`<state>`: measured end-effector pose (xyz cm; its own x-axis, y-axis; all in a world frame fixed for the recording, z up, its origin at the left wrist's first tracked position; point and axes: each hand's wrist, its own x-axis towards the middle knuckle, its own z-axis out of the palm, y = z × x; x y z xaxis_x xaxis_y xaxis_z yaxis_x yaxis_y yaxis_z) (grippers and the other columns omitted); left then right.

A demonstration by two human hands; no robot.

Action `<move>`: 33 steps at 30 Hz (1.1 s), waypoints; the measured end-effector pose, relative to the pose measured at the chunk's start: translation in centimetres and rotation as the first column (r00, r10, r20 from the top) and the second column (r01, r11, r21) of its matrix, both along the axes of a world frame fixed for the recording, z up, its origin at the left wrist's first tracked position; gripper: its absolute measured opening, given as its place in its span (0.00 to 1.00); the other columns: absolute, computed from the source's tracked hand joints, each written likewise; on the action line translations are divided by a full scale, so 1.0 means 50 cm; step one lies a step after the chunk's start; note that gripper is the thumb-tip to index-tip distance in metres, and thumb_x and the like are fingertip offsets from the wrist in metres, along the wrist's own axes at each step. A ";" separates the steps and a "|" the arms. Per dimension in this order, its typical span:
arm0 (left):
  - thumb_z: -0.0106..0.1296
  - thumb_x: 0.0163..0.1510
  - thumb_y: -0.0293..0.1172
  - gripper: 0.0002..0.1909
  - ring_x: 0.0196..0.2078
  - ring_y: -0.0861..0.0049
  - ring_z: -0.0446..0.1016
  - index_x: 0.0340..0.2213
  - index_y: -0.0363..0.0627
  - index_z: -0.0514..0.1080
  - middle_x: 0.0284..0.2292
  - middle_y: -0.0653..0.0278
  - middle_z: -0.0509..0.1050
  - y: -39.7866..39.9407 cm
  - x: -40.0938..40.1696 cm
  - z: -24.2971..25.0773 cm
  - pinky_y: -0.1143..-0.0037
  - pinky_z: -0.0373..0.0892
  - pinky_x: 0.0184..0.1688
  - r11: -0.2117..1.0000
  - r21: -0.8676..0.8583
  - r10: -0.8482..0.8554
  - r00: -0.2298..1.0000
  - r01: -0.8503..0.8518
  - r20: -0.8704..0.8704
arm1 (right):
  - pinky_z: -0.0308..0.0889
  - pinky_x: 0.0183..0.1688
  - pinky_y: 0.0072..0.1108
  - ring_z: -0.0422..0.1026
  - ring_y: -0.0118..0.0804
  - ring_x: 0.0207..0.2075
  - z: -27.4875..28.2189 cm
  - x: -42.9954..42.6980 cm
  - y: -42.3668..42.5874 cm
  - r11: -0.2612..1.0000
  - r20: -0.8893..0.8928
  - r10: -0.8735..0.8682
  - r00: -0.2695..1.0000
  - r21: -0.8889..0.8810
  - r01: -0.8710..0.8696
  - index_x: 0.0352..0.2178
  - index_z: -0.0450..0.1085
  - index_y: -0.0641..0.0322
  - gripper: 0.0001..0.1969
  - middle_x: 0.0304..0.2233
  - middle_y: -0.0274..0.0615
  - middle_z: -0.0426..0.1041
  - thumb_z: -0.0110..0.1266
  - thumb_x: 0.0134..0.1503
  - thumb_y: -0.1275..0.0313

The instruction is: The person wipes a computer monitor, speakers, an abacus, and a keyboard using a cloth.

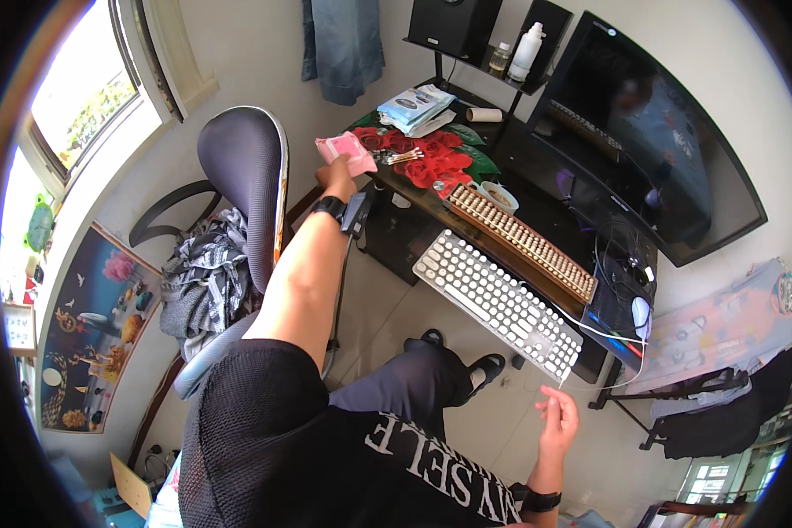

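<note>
My left hand (336, 177) grips a pink soft packet (347, 150) at the desk's left corner. Beside it, several cotton swabs (405, 156) lie on the red rose-patterned cover (435, 165). At the lower right, my right hand (558, 417) is raised just below the near right corner of a white keyboard (498, 300), thumb and forefinger close together. A thin pale line shows at those fingertips; whether it is a held stick or part of the cable is unclear. The keyboard sits tilted along the desk's front edge, before a wooden beaded rest (521, 243).
Blue-and-white packs (414, 109), a cardboard tube (484, 115) and a white cup (500, 197) stand or lie on the desk. Behind are a monitor (647, 138) and speaker (454, 25). A mouse (641, 317) is at the right, an office chair (241, 165) at the left.
</note>
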<state>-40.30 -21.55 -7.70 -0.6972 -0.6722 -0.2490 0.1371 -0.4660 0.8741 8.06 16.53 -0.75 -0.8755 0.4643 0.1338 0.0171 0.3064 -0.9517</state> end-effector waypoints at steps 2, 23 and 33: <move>0.59 0.36 0.23 0.16 0.28 0.71 0.72 0.31 0.33 0.69 0.29 0.59 0.73 0.047 0.080 0.035 0.73 0.68 0.29 0.994 0.025 -0.105 0.983 0.110 -0.150 | 0.59 0.26 0.12 0.69 0.23 0.25 0.014 0.008 -0.012 0.999 -0.012 -0.044 0.999 -0.026 0.044 0.33 0.69 0.67 0.08 0.34 0.41 0.74 0.42 0.56 0.77; 0.58 0.45 0.31 0.30 0.47 0.71 0.69 0.49 0.36 0.61 0.45 0.57 0.68 0.177 0.808 0.168 0.72 0.65 0.50 -0.272 0.111 -0.950 -0.249 0.956 -0.190 | 0.62 0.46 0.30 0.67 0.41 0.41 0.079 0.077 -0.150 0.677 -0.097 0.540 0.836 0.640 -0.364 0.34 0.69 0.63 0.17 0.37 0.38 0.71 0.62 0.40 0.70; 0.62 0.41 0.29 0.37 0.48 0.71 0.67 0.50 0.33 0.57 0.46 0.57 0.66 0.166 0.855 0.178 0.72 0.64 0.51 -0.305 0.128 -0.949 -0.290 0.944 -0.127 | 0.62 0.47 0.28 0.67 0.42 0.42 0.045 0.116 -0.162 0.769 -0.118 0.514 0.849 0.502 -0.396 0.35 0.71 0.60 0.15 0.37 0.37 0.73 0.60 0.43 0.70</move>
<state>2.44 -13.25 1.19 -0.3926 0.8872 -0.2422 -0.6194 -0.0604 0.7827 13.84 8.43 1.52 -0.8809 -0.1442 0.4507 -0.4388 0.6057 -0.6637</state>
